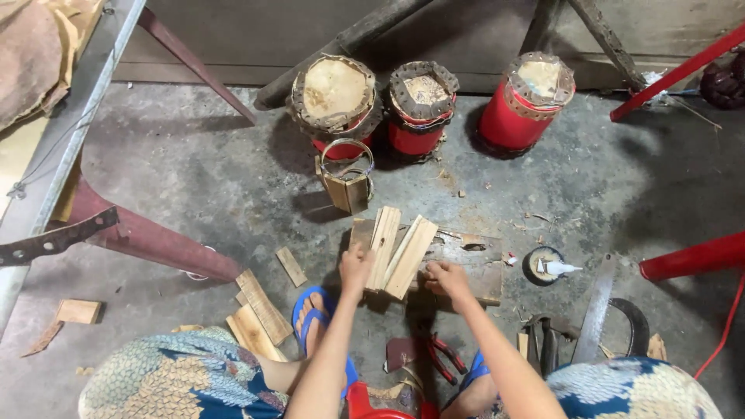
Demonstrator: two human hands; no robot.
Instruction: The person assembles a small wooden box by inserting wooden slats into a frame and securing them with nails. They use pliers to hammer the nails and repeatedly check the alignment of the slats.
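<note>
Pale wooden slats (396, 252) lean together on a low wooden block (466, 268) on the stained concrete floor (202, 178). The left hand (355, 268) closes round their left edge; the right hand (444, 278) grips the right side. Offcuts (260, 306) lie nearby (three red drums (423, 109) stand by the back wall), with pliers (442, 357) below.

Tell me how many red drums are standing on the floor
3: the left drum and the middle drum stand side by side, the right drum apart from them, all along the back wall.
</note>
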